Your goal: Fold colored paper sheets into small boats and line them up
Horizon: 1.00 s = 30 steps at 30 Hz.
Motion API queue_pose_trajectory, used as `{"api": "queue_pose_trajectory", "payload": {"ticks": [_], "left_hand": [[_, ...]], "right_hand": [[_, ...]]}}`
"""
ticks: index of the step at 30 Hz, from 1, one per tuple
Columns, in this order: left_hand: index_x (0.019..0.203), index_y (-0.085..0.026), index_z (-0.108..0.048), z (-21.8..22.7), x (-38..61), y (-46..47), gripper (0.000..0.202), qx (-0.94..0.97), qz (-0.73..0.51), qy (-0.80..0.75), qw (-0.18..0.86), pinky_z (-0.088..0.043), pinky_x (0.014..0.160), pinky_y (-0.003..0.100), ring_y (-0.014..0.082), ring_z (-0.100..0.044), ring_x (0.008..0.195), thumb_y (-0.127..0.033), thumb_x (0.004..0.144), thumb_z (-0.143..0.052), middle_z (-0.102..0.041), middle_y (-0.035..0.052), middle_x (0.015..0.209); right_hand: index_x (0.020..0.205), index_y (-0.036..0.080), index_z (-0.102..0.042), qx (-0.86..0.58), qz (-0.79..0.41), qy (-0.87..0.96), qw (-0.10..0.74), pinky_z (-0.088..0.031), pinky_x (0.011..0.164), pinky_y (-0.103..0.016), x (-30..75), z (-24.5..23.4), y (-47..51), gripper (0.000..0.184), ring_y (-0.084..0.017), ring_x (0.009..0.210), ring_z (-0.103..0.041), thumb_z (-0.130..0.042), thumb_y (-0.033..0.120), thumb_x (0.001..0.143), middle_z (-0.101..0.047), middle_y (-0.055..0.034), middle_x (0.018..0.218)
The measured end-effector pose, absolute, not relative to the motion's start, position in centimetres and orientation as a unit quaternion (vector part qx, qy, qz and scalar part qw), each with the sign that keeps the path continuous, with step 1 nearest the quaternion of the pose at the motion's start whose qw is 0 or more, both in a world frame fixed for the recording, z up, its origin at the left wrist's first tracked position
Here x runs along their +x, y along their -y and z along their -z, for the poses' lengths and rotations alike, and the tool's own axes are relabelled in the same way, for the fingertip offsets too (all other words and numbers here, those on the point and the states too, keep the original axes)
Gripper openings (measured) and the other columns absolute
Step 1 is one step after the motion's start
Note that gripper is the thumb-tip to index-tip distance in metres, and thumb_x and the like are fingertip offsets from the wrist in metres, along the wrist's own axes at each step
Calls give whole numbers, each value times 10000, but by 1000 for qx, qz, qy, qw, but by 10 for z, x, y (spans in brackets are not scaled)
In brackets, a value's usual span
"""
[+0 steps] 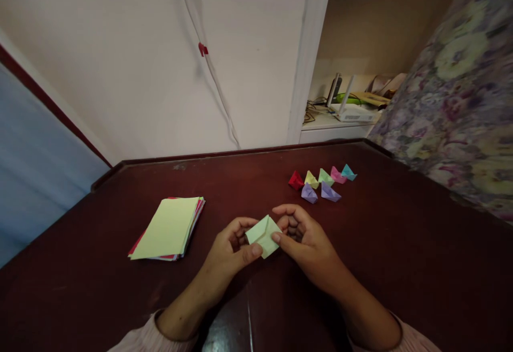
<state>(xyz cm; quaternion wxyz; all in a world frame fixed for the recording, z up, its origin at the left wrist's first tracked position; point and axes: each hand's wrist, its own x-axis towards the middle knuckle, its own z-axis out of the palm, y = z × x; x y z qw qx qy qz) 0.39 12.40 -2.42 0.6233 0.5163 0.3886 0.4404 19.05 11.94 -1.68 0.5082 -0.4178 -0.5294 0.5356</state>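
Both hands hold a small folded piece of light green paper (263,235) just above the dark red table (401,266). My left hand (232,249) pinches its left side with thumb and curled fingers. My right hand (305,237) pinches its right side, thumb on top and fingers curled behind. The paper is folded into a small diamond shape with creases showing.
A stack of coloured paper sheets (168,228) with a light green one on top lies to the left. Several small folded paper boats (321,183) in red, yellow, green, pink, blue and purple sit at the back right. A floral cloth (457,101) hangs at the right, and a white wall stands behind.
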Motion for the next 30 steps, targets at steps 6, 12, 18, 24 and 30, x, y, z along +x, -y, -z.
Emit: {"api": "queue_pose_trajectory", "payload": {"ticks": [6, 12, 18, 24, 30], "left_hand": [[677, -156, -679, 26, 7, -123, 268, 523, -422, -441, 594, -383, 629, 242, 134, -527, 635, -375, 759, -808, -651, -10, 646], [600, -169, -642, 25, 10, -121, 287, 530, -412, -468, 574, -354, 589, 252, 136, -495, 589, -355, 744, -805, -623, -18, 580], [675, -164, -673, 25, 16, -118, 254, 533, -391, -453, 598, -347, 585, 251, 135, -487, 597, -372, 712, -813, -623, -20, 616], [669, -152, -668, 32, 20, -116, 304, 529, -360, -429, 637, -370, 603, 261, 141, -513, 586, -421, 709, -803, -638, -3, 606], [607, -176, -619, 29, 19, -115, 308, 533, -363, -425, 635, -374, 598, 270, 140, -506, 563, -402, 737, -783, -618, -15, 580]], "right_hand": [[1124, 204, -559, -428, -529, 545, 490, -451, 708, -327, 190, 17, -119, 354, -169, 757, -558, -674, 261, 794, -565, 14, 823], [986, 190, -669, -437, -506, 578, 468, -465, 780, -340, 193, 14, -120, 217, -201, 853, -580, -670, 321, 813, -643, -34, 889], [752, 173, -658, -472, -488, 563, 472, -415, 620, -290, 193, 17, -123, 232, -160, 661, -519, -635, 388, 839, -600, -8, 698], [747, 174, -627, -488, -481, 543, 486, -415, 601, -289, 193, 23, -125, 267, -160, 634, -514, -631, 427, 832, -598, -9, 677], [729, 184, -633, -490, -474, 549, 483, -409, 597, -286, 193, 22, -125, 255, -161, 631, -514, -648, 422, 821, -596, -6, 665]]}}
